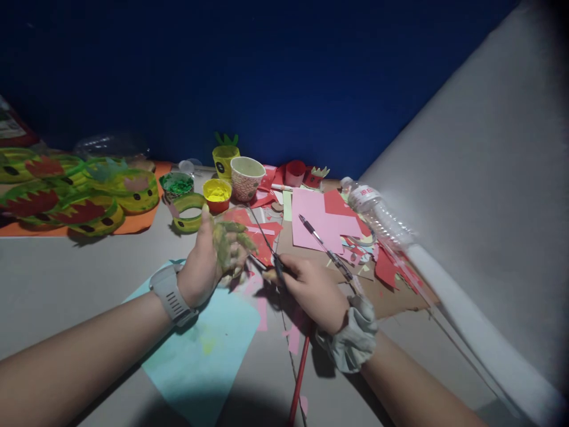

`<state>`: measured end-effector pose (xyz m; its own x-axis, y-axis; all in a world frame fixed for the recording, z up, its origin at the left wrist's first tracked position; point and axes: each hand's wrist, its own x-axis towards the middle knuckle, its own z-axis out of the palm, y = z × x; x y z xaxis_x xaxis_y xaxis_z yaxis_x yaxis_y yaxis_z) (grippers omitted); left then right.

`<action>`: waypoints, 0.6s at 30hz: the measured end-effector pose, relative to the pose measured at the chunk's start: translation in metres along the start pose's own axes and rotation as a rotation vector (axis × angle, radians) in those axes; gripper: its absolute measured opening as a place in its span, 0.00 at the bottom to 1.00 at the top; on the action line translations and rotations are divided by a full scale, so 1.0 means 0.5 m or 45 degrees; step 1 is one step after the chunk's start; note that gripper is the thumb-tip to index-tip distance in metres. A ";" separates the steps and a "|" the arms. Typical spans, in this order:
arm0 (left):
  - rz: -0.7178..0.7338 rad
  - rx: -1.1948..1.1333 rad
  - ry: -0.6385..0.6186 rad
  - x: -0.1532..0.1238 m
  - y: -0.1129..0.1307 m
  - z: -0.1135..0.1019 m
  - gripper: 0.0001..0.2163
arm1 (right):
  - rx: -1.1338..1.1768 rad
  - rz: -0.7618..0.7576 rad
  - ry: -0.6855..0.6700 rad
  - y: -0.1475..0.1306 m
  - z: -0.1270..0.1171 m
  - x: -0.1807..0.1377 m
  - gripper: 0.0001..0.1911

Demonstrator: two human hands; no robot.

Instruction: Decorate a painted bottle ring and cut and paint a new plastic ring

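Note:
My left hand (207, 258) is held up over the table with its palm turned to the right and smeared with green paint. Its fingers look apart, though blurred, and I make out nothing held in them. My right hand (315, 290) grips dark-handled scissors (278, 265). Their thin blades are spread and point up and left, towards the left fingers. Below the left wrist lies a light blue paper sheet (200, 350). Beneath and beyond the scissors are red paper scraps (267, 249). Just past the left thumb stands a green painted ring (189, 222).
Green painted rings (89, 216) crowd orange paper at left. Behind the hands stand a green paint cup (176, 184), a yellow paint cup (217, 193) and a patterned cup (247, 181). Rightward are pink paper (311, 213), a pen (324, 246) and a plastic bottle (382, 216).

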<state>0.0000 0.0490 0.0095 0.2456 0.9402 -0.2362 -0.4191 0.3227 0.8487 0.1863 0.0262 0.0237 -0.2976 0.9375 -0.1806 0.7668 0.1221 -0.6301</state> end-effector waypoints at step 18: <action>0.216 0.212 -0.229 -0.014 -0.012 -0.007 0.24 | 0.381 0.001 -0.106 0.016 -0.012 0.004 0.21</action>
<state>-0.0022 0.0406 0.0043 0.3414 0.9399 -0.0092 -0.3219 0.1261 0.9383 0.1952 0.0310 0.0229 -0.3522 0.9061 -0.2344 0.5695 0.0087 -0.8219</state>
